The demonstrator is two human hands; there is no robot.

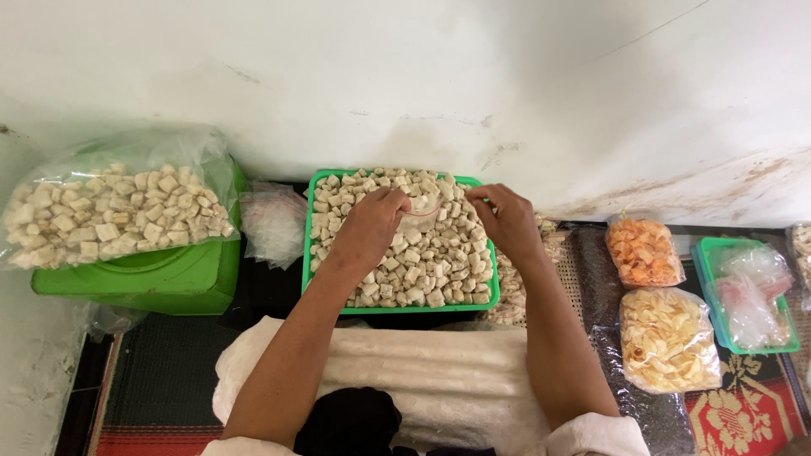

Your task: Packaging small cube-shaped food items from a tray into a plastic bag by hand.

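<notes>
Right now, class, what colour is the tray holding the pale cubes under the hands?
Bright green tray, clearest in the head view.

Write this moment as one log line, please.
left hand: holds small clear bag | right hand: holds same bag | under: green tray of pale cubes | right: bagged orange chips

I see a small clear plastic bag (pixel 425 209) stretched flat between both hands, lying on top of the heap of pale beige snack cubes (pixel 414 257). The cubes fill a green rectangular tray (pixel 307 253) that sits against the white wall, straight ahead of me.
</notes>
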